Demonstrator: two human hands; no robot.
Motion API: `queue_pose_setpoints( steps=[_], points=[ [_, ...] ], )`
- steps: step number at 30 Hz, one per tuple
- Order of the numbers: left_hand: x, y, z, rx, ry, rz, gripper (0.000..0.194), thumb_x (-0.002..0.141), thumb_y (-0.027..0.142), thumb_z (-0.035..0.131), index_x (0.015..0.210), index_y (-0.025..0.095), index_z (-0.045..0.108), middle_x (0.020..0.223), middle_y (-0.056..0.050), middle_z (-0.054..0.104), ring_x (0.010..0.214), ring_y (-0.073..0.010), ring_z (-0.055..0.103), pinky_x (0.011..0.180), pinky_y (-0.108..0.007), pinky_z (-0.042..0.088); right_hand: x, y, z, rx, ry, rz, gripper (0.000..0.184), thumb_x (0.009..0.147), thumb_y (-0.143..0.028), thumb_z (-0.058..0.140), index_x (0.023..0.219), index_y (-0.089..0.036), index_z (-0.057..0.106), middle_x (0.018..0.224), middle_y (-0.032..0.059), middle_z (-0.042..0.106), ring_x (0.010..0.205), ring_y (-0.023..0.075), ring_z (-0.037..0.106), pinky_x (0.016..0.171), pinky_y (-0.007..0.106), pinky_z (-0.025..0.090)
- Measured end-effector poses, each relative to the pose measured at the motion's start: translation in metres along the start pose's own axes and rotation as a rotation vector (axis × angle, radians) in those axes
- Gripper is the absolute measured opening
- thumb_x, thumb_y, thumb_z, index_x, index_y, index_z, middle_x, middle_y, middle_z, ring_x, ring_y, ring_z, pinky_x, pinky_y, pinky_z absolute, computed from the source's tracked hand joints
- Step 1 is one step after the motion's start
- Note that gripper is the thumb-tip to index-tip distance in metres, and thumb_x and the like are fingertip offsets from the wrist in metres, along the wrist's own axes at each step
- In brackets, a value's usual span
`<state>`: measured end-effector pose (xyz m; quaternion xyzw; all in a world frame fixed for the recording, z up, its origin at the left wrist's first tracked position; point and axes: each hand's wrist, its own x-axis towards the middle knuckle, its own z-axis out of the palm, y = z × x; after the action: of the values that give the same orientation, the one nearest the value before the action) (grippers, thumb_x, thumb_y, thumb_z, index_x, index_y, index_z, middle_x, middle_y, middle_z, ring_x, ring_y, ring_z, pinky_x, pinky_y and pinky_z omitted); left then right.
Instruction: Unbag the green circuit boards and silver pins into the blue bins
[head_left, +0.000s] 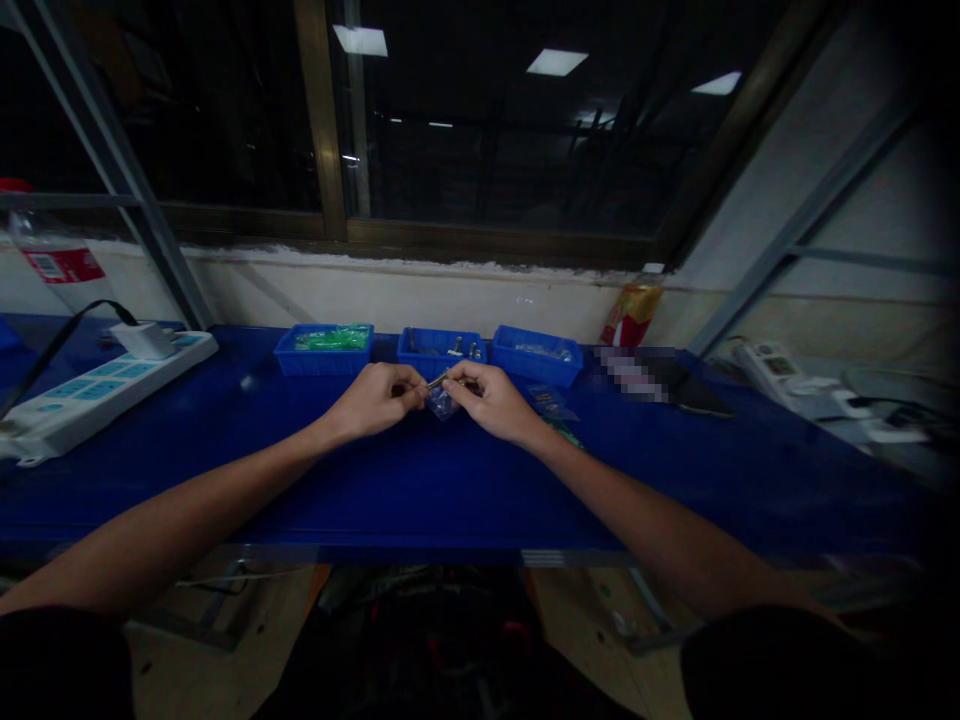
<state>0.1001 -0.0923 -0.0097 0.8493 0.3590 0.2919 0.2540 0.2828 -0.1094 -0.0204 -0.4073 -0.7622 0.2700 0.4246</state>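
Observation:
My left hand (379, 400) is closed in a pinch at the left edge of a small clear plastic bag (442, 404). From the other side my right hand (491, 400) meets it, thumb and fingers pressed together. Between the fingertips of both hands shows a small, thin metal piece (436, 381), too small to name, at the mouth of the bag. Just behind the hands stands a blue bin (442, 358) with metal parts in it. Beside my right wrist lie small clear bags (553, 402) with copper-coloured and green contents.
A blue bin with green packets (334, 340) stands at the back left; another with clear bags (541, 352) at the back right. A power strip (112, 385) lies left, near a bottle (56, 260). A dark flat object (701, 392) and red-yellow packet (631, 315) sit right.

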Motion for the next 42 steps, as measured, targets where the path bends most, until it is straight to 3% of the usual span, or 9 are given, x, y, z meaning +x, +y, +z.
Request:
queue_pose_setpoints(
  steps=[4, 10, 18, 24, 28, 32, 38, 42],
  points=[
    [-0.001, 0.0, -0.001, 0.105, 0.015, 0.038, 0.019, 0.077, 0.021, 0.046, 0.078, 0.011, 0.061, 0.069, -0.005, 0.065, 0.06, -0.0131, 0.058, 0.057, -0.023, 0.041, 0.001, 0.003, 0.0, 0.06, -0.034, 0.036, 0.016, 0.078, -0.03, 0.051, 0.077, -0.015, 0.054, 0.064, -0.0013, 0.051, 0.056, 0.0097, 0.048, 0.054, 0.024, 0.037],
    [-0.002, -0.001, 0.002, 0.359, 0.104, 0.208, 0.018, 0.077, 0.018, 0.044, 0.077, 0.014, 0.061, 0.071, -0.004, 0.064, 0.063, -0.0141, 0.056, 0.06, -0.025, 0.039, 0.002, 0.004, 0.001, 0.068, -0.055, 0.042, 0.021, 0.079, -0.035, 0.049, 0.074, -0.016, 0.054, 0.063, -0.0007, 0.051, 0.058, 0.0105, 0.049, 0.056, 0.025, 0.038],
    [-0.002, -0.003, 0.002, 0.363, 0.026, 0.244, 0.015, 0.073, 0.015, 0.044, 0.073, 0.014, 0.06, 0.069, -0.003, 0.062, 0.064, -0.0139, 0.055, 0.061, -0.024, 0.039, -0.006, -0.003, 0.004, -0.229, -0.007, -0.13, 0.016, 0.078, -0.028, 0.051, 0.077, -0.014, 0.059, 0.062, 0.0007, 0.058, 0.055, 0.011, 0.05, 0.054, 0.025, 0.038],
    [-0.001, -0.006, 0.001, 0.313, 0.034, 0.182, 0.018, 0.074, 0.016, 0.044, 0.078, 0.014, 0.061, 0.07, -0.003, 0.063, 0.061, -0.0127, 0.056, 0.057, -0.022, 0.038, -0.012, -0.013, 0.003, -0.269, -0.034, -0.196, 0.019, 0.078, -0.028, 0.051, 0.085, -0.015, 0.063, 0.071, 0.0033, 0.063, 0.063, 0.0131, 0.057, 0.063, 0.027, 0.043],
    [-0.001, -0.005, 0.0, 0.317, 0.078, 0.218, 0.019, 0.077, 0.017, 0.043, 0.08, 0.013, 0.061, 0.071, -0.003, 0.063, 0.062, -0.0128, 0.056, 0.058, -0.023, 0.039, -0.01, -0.012, 0.002, -0.099, -0.059, -0.114, 0.021, 0.081, -0.03, 0.047, 0.082, -0.016, 0.062, 0.071, 0.0023, 0.063, 0.065, 0.0124, 0.057, 0.064, 0.027, 0.043],
    [-0.001, -0.004, 0.0, 0.328, 0.144, 0.241, 0.019, 0.079, 0.019, 0.043, 0.082, 0.013, 0.06, 0.071, -0.004, 0.063, 0.063, -0.0132, 0.056, 0.059, -0.024, 0.039, -0.005, -0.007, 0.006, 0.087, -0.015, -0.006, 0.019, 0.075, -0.033, 0.055, 0.082, -0.015, 0.059, 0.076, 0.0024, 0.061, 0.068, 0.0122, 0.055, 0.061, 0.026, 0.043],
    [-0.002, -0.002, 0.004, 0.273, 0.15, 0.193, 0.016, 0.077, 0.017, 0.045, 0.082, 0.013, 0.06, 0.072, -0.004, 0.065, 0.063, -0.0131, 0.058, 0.059, -0.022, 0.04, -0.004, -0.006, 0.015, 0.069, 0.024, 0.048, 0.025, 0.07, -0.034, 0.062, 0.086, -0.016, 0.055, 0.085, 0.0046, 0.058, 0.079, 0.0148, 0.055, 0.062, 0.027, 0.043],
    [-0.004, 0.002, 0.005, 0.205, 0.123, 0.119, 0.017, 0.077, 0.018, 0.045, 0.08, 0.013, 0.061, 0.069, -0.003, 0.065, 0.06, -0.0127, 0.058, 0.056, -0.021, 0.04, -0.005, -0.006, 0.016, 0.058, 0.04, 0.044, 0.028, 0.066, -0.033, 0.065, 0.083, -0.016, 0.052, 0.08, 0.0029, 0.057, 0.075, 0.0141, 0.055, 0.062, 0.027, 0.042]
  ],
)
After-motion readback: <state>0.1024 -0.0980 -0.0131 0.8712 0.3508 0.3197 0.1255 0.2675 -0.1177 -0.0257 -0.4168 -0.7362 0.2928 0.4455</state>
